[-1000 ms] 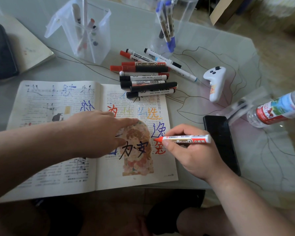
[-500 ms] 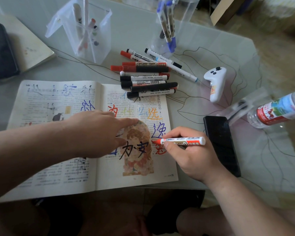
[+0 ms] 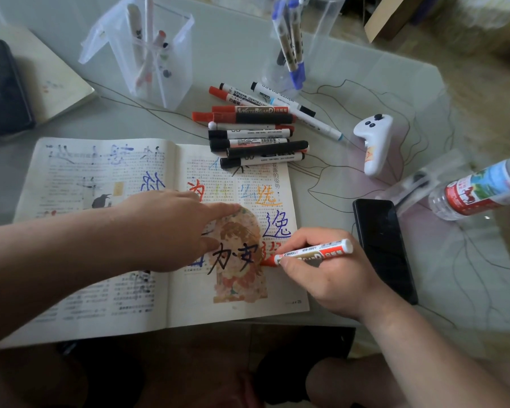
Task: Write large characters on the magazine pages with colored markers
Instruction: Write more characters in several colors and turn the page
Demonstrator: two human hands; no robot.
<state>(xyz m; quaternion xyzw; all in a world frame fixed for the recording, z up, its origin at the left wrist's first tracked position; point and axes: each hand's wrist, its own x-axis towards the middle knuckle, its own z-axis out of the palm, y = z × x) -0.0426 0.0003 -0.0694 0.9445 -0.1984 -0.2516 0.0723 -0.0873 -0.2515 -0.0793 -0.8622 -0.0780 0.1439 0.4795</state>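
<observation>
magazine [image 3: 106,293] lies open at desk [image 3: 351,83] 6 o'clock | left hand [image 3: 171,228] flat, fingers straight, pressing right page | right hand [image 3: 321,272] pinches red marker [image 3: 309,254], tip on page | spare markers [image 3: 256,134] at 12 o'clock

Just the one view here, worn on the person's head, tipped forward and steeply down onto the pale table [image 3: 380,83]. It's in tight: both forearms come in from the bottom corners, and a knee [image 3: 336,381] shows under the table's near edge. The right hand [image 3: 327,278] pinches the red marker [image 3: 315,251] just right of frame centre. The left hand [image 3: 171,228] lies flat just left of that grip, on the magazine [image 3: 100,178]. Loose markers [image 3: 256,134] lie beyond the grip, up-frame. It's a wide lens, so the bottle [image 3: 483,187], far right of the grip, bends and blurs at the edge.
</observation>
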